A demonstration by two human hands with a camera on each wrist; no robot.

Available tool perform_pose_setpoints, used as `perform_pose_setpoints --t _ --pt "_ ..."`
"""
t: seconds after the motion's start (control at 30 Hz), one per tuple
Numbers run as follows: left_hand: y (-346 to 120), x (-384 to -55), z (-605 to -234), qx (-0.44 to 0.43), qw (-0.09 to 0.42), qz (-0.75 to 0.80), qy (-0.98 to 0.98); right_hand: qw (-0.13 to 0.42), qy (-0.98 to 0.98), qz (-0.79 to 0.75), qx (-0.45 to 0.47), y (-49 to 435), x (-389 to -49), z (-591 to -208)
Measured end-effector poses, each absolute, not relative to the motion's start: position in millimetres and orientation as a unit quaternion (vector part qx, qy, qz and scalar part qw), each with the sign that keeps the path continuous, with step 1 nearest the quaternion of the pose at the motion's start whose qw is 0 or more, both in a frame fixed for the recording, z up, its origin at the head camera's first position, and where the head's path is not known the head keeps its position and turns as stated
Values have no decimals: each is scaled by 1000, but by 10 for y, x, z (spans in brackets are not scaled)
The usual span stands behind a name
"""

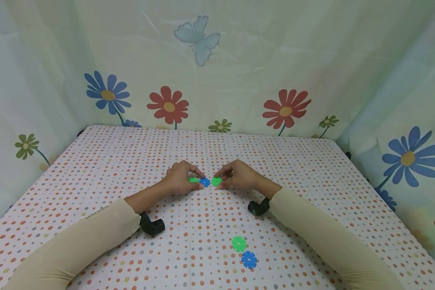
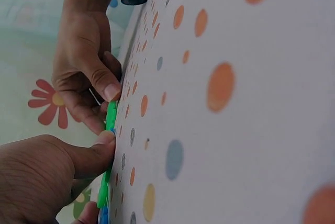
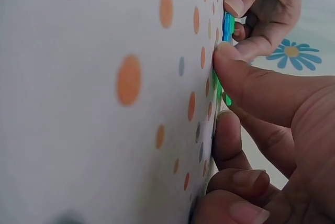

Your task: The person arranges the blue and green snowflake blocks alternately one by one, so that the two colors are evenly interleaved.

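Note:
Above the middle of the table, my left hand (image 1: 180, 178) pinches a short row of flat notched discs, a green disc (image 1: 193, 179) with a blue disc (image 1: 204, 182) at its right end. Facing it, my right hand (image 1: 241, 175) pinches another green notched disc (image 1: 216, 182) between thumb and fingers. From the head, a narrow gap shows between that blue disc and the right hand's green one. In the left wrist view, more blue (image 2: 104, 216) shows at the near end of the row. Fingers partly cover the discs, so any joint is hidden.
Closer to the front lie a loose green disc (image 1: 239, 244) and a loose blue disc (image 1: 249, 260), side by side. A dotted cloth covers the table (image 1: 130, 149). Behind it hangs a flowered curtain (image 1: 232, 72). Dark wrist devices (image 1: 152, 225) sit at both sleeves.

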State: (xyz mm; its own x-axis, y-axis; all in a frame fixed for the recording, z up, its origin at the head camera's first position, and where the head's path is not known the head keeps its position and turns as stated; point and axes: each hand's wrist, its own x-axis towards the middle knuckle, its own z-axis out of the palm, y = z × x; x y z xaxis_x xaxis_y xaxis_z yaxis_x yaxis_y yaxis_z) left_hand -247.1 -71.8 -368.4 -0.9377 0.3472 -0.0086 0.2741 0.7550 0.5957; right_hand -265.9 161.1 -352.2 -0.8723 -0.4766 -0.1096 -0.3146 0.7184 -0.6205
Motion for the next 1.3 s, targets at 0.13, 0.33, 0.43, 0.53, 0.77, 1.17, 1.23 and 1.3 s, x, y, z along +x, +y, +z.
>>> perform_pose_setpoints --t 0.13,0.33,0.43,0.53,0.77,1.17,1.23,1.3 --pt "-720 -2482 -3688 173 54 307 934 137 918 -309 -207 1609 -2673 -3519" --pt "-726 -2488 -3695 175 55 309 933 142 915 -316 -208 1611 -2699 -3531" --pt "-727 -2490 -3701 176 55 310 933 144 912 -319 -214 1616 -2712 -3540" --pt "-727 -2492 -3705 176 55 310 933 147 910 -321 -217 1621 -2716 -3541" --pt "-725 -2487 -3699 172 59 311 933 151 909 -326 -212 1617 -2723 -3537" --pt "-728 -2482 -3698 175 56 305 934 153 909 -329 -207 1611 -2729 -3541" --pt "-730 -2477 -3697 176 57 302 935 155 907 -332 -207 1611 -2727 -3540" --pt "-730 -2476 -3700 177 58 296 937 156 905 -336 -208 1611 -2725 -3540"
